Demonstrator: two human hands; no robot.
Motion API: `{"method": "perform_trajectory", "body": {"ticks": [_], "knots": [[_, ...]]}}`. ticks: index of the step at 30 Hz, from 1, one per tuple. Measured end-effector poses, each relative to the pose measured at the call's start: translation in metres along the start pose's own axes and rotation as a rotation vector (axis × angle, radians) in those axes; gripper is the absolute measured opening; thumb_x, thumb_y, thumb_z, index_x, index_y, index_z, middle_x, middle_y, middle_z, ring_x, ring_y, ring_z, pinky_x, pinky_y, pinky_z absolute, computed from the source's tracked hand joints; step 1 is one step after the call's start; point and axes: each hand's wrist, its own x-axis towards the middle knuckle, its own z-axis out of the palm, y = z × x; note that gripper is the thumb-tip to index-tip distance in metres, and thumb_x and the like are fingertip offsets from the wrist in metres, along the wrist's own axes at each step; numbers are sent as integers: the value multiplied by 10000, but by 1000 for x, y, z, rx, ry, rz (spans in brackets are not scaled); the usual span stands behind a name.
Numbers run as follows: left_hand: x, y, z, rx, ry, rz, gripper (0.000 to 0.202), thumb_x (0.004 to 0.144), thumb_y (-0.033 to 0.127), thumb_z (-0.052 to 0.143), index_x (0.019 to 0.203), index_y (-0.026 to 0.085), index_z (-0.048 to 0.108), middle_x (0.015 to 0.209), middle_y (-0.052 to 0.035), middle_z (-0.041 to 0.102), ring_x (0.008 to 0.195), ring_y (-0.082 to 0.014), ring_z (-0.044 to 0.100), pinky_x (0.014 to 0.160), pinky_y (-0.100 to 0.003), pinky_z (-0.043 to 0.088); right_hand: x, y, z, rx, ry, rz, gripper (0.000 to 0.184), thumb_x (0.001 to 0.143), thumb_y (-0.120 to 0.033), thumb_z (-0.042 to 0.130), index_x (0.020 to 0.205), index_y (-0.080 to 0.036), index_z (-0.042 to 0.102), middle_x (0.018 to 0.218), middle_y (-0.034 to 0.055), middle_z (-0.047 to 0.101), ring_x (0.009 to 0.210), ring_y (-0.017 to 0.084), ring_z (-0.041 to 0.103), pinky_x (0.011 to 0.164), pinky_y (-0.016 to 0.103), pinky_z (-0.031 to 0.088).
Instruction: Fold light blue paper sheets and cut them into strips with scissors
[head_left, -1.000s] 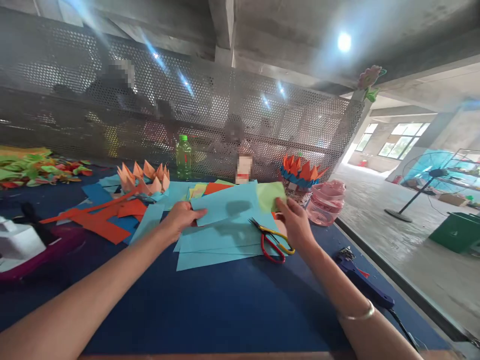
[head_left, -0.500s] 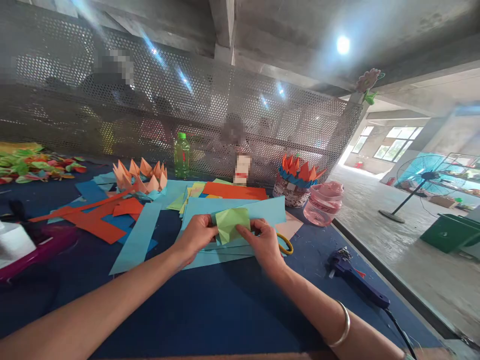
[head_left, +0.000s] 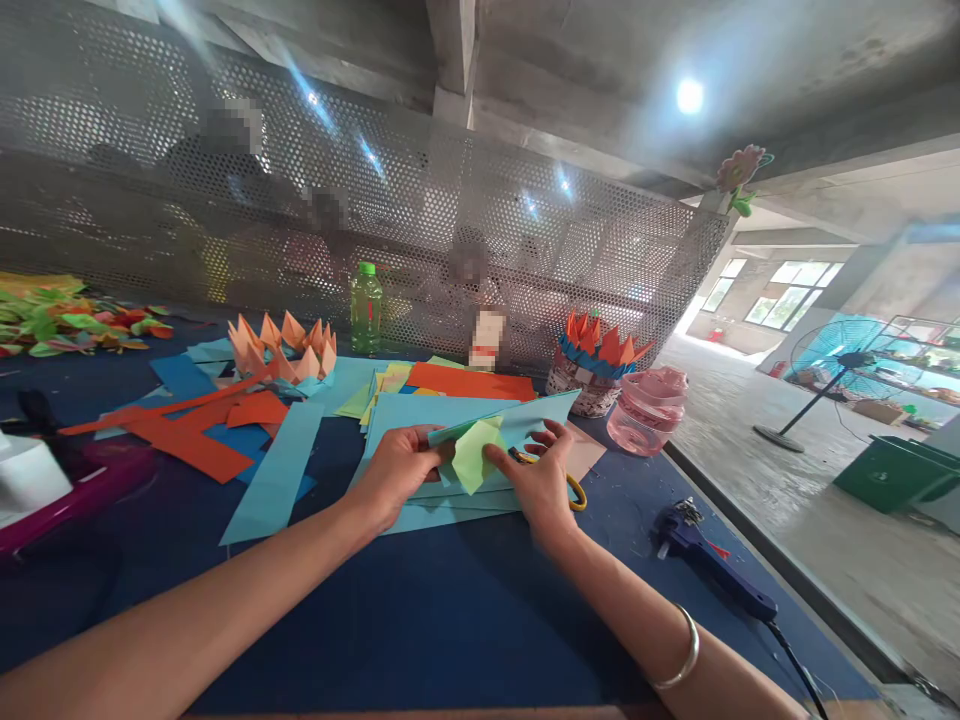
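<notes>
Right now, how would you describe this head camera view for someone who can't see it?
A person's left hand and right hand hold a light green paper piece against light blue paper sheets on a navy table, with a folded peach paper crown behind.

Two hands show, the left hand (head_left: 397,475) and the right hand (head_left: 536,480), with one green paper square (head_left: 472,455) between them. The desk (head_left: 420,610) carries one pair of scissors (head_left: 574,492), one glue gun (head_left: 694,550), one bottle (head_left: 366,310), one pink jar (head_left: 646,412) and two paper crowns, one peach crown (head_left: 281,350) and one orange-and-blue crown (head_left: 596,345). Past the desk are one fan (head_left: 844,375) and one green bin (head_left: 892,475).
</notes>
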Motion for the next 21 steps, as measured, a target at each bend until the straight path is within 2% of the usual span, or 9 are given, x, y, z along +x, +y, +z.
{"method": "perform_trajectory", "body": {"ticks": [3,5,7,10,12,13,17,21], "knots": [[0,0,1,-83,-8,2,335,485,286,834,775,156,729,796,-63,760,773,-259,698,681,-333,530,3,-2,-1,121,-3,53,930,487,-399,843,1225,-228,303,1207,126,450,993,238,559,748,331,528],[0,-2,1,-103,0,-9,351,485,271,833,795,145,729,814,-70,763,797,-268,699,692,-338,534,4,-4,-2,243,-49,100,903,479,-388,856,1201,-235,335,1159,103,505,913,207,596,690,300,535],[-1,-4,2,-111,-6,-28,350,498,257,824,813,140,729,823,-74,764,802,-270,701,699,-341,538,3,-6,-2,353,-122,146,775,497,-393,859,1110,-229,415,983,39,587,746,159,606,608,263,519],[-3,-6,4,-134,-37,-41,316,530,244,800,819,139,731,810,-71,765,793,-266,704,706,-347,543,-1,-9,-2,483,-334,227,510,568,-436,828,907,-180,547,725,-8,608,581,127,564,533,243,480],[-5,-7,6,-157,-57,-51,301,536,234,789,817,142,732,793,-63,765,790,-264,705,711,-348,545,-4,-10,-2,558,-467,268,421,620,-454,796,846,-151,611,720,20,636,584,132,567,530,245,472],[-6,-6,7,-163,-64,-59,298,533,227,788,814,143,733,784,-58,765,788,-262,705,714,-347,545,-5,-10,-2,576,-488,279,404,631,-449,790,848,-145,635,746,32,651,595,133,566,523,238,464],[-11,-4,10,-152,-66,-87,273,512,192,792,775,154,730,734,-33,758,760,-246,702,701,-327,541,-10,-8,1,548,-391,289,376,612,-408,808,841,-149,660,740,23,646,552,103,504,455,203,395],[-15,-5,13,-158,-94,-101,264,535,204,787,789,156,731,746,-33,758,770,-236,698,712,-313,532,-15,-8,4,524,-312,227,347,641,-437,776,765,-151,623,674,8,603,512,94,457,431,205,377]]}}
